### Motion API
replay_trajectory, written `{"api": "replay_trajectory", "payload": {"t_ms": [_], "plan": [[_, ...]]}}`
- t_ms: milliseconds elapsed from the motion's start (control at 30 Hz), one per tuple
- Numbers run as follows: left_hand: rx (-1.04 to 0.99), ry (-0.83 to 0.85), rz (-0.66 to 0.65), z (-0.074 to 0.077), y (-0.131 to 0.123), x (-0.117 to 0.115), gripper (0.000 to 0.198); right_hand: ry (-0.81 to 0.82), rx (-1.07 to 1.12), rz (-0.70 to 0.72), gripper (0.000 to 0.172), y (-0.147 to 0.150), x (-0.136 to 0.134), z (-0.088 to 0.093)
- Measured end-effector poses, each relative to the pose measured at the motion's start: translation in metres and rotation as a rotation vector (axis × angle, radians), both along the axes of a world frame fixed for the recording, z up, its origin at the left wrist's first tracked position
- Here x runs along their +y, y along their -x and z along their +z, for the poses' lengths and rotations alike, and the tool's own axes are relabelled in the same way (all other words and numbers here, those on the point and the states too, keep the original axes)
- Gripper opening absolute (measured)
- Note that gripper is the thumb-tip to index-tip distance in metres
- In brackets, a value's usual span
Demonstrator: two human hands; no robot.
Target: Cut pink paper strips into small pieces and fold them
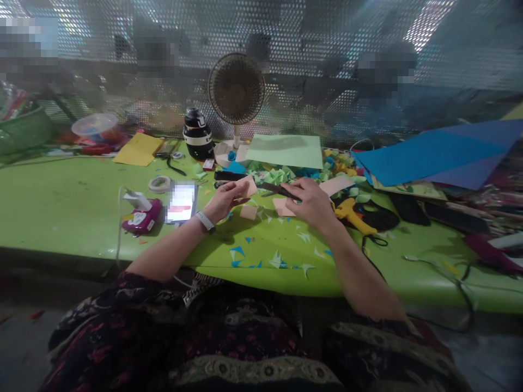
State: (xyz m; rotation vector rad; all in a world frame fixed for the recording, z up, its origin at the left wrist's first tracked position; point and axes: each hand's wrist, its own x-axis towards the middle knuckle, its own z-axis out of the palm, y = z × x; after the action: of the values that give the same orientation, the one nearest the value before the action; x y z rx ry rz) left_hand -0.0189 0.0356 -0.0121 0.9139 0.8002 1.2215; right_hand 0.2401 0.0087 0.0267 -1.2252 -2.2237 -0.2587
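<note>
Between the fingers and thumb of my left hand (227,199) is a small peach paper piece (247,186). My right hand (312,202) is closed around dark scissors (281,190), whose blades point left toward that piece without touching it. Below, on the green table (73,196), lies a peach paper square (248,212). Another peach piece (281,207) lies partly under my right hand. A longer peach strip (337,185) rests just beyond it. A black stapler (231,177) sits behind my left hand.
Blue and white paper scraps (278,260) litter the front. A lit phone (181,202), tape roll (159,184) and purple power strip (141,216) stand left. Behind are a black bottle (198,134) and fan (236,89). A yellow glue gun (354,216) and blue sheets (425,155) lie right.
</note>
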Motion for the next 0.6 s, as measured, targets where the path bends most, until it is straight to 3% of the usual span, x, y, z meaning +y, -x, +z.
{"api": "replay_trajectory", "payload": {"t_ms": [600], "plan": [[0.017, -0.020, -0.003, 0.0013, -0.0016, -0.0034, 0.033, 0.028, -0.011, 0.010, 0.040, 0.0016, -0.0014, -0.0007]]}}
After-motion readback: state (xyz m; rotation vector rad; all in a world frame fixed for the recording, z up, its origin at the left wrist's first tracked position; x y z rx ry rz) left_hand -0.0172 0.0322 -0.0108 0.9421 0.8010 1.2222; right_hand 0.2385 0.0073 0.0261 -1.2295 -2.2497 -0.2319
